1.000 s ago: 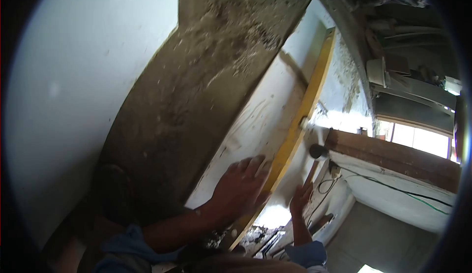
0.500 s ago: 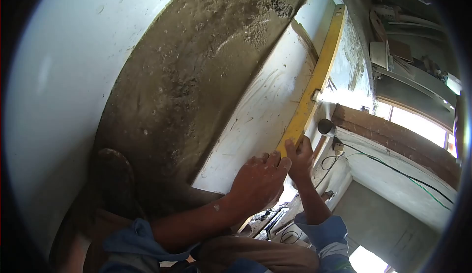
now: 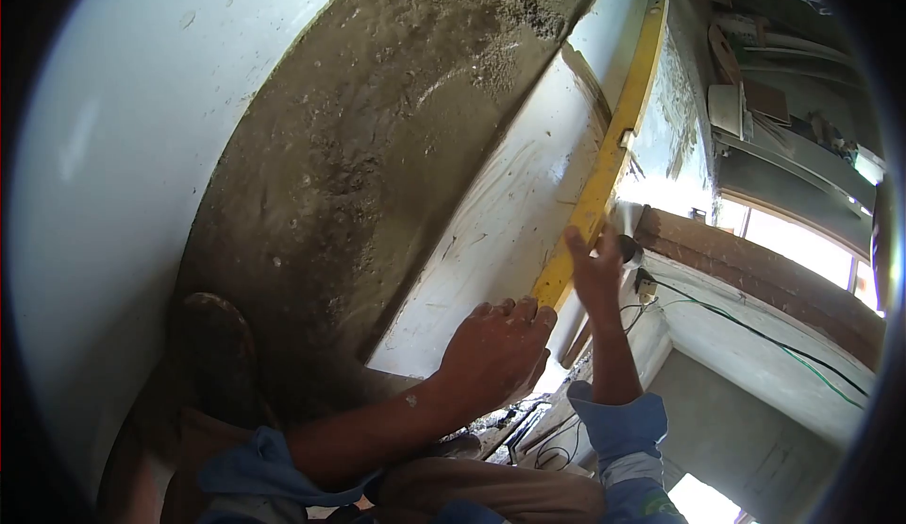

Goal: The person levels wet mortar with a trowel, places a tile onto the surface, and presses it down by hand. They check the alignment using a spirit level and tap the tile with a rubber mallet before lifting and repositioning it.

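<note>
A long yellow spirit level (image 3: 618, 132) lies lengthwise along the edge of a white smooth panel (image 3: 491, 212). At its near end, my left hand (image 3: 495, 354) is closed, with the fingertips against the end of the level and the palm hidden. My right hand (image 3: 599, 264) is farther up along the level, slightly blurred, its fingers apart and fingertips right at the level's side edge. Beside the panel spreads wet grey-brown mortar (image 3: 330, 165), rough in places and smooth in others.
A white wall surface (image 3: 104, 175) borders the mortar on the left. My shoe (image 3: 217, 345) rests at the mortar's lower edge. Black and green cables (image 3: 746, 316) run along the right, below a brown wooden beam (image 3: 755, 274). Boards and odds and ends (image 3: 764, 99) sit at upper right.
My right hand has let go of the level's near end and moved up along it, fingers spreading. The level has shifted slightly away from me; my left hand stays about where it was.
</note>
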### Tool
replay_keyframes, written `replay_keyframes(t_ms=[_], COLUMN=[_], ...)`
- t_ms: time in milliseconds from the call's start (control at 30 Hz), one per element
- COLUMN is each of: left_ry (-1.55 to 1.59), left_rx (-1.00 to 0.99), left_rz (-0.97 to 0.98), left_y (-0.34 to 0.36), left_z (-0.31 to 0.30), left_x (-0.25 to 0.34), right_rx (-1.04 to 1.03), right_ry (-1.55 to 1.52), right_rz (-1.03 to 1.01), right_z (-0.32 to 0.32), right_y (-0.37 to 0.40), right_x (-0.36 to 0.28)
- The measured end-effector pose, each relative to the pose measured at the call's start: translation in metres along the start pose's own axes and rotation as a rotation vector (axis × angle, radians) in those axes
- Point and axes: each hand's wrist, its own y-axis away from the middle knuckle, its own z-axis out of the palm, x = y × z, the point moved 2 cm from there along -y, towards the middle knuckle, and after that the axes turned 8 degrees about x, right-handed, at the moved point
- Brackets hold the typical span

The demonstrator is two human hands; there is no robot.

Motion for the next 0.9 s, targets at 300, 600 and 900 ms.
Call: replay_keyframes(t_ms=[300, 600, 900], left_ry=[0.000, -0.004, 0.076], left_rx=[-0.065, -0.033, -0.124], left_rz=[0.003, -0.003, -0.014], left_y=[0.005, 0.000, 0.004], left_z=[0.007, 0.001, 0.005], left_x=[0.003, -0.003, 0.011], right_rx=[-0.010, -0.057, -0.039], right_ry=[0.138, 0.026, 0.060], right_rz=[-0.016, -0.039, -0.040], right_z=[0.009, 0.009, 0.011], right_y=[-0.040, -0.032, -0.039], right_x=[-0.016, -0.014, -0.004])
